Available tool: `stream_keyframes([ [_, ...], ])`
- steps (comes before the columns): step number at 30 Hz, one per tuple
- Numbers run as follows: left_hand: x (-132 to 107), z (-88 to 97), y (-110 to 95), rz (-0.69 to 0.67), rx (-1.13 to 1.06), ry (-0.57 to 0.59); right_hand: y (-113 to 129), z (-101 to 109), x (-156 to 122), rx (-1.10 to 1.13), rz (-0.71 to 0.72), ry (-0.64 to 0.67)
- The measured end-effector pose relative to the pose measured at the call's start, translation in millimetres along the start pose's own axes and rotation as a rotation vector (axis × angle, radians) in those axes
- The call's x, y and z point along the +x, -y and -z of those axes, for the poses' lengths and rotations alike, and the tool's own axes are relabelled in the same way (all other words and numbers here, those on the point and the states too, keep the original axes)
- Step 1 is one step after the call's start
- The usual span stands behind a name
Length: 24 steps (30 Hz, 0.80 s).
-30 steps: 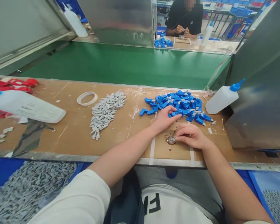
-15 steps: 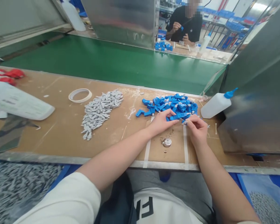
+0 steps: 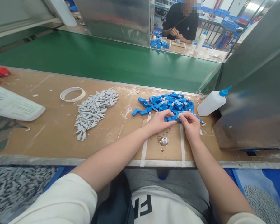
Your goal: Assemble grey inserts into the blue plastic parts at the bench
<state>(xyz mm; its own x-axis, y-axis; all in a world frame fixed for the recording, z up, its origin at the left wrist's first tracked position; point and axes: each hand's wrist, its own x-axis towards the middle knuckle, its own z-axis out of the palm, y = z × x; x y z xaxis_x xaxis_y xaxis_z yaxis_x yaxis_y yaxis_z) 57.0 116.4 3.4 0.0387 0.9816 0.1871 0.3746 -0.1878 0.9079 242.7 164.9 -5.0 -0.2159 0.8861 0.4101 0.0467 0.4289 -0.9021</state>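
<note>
My left hand (image 3: 160,120) is closed on a small blue plastic part (image 3: 172,118) at the near edge of a heap of blue parts (image 3: 170,103). My right hand (image 3: 190,123) meets it from the right, fingertips pinched at the part's right end; what they pinch is too small to make out. Just below the hands a small round metal dish (image 3: 163,141) lies on the brown bench (image 3: 49,130), with a few tiny bits around it.
A pile of grey parts (image 3: 93,110) and a tape ring (image 3: 72,94) lie to the left. A white squeeze bottle with blue cap (image 3: 211,102) rests against a metal housing (image 3: 256,93) on the right. Beyond the bench runs a green conveyor (image 3: 107,59). Another person sits across.
My right hand left the metal dish and rose to meet my left hand at the blue part. The view shifted slightly left.
</note>
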Motion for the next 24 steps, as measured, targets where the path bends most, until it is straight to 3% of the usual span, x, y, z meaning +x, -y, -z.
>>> stream_keyframes([
  [5, -1.4, 10.1, -6.4, 0.012, 0.146, 0.012, 7.1, 9.3, -3.0, -0.352, 0.075, 0.153],
  [10, -2.3, 23.1, -11.6, -0.02, 0.388, 0.136, 13.0, 13.9, -9.0, -0.684, -0.008, 0.374],
  [13, -3.6, 24.6, -9.9, -0.053, 0.445, 0.168, 10.5, 11.4, -12.0, -0.654, -0.02, 0.426],
  [24, -2.4, 16.5, -1.2, -0.032, 0.449, 0.172, 8.7, 5.1, -18.4, -0.589, -0.04, 0.376],
])
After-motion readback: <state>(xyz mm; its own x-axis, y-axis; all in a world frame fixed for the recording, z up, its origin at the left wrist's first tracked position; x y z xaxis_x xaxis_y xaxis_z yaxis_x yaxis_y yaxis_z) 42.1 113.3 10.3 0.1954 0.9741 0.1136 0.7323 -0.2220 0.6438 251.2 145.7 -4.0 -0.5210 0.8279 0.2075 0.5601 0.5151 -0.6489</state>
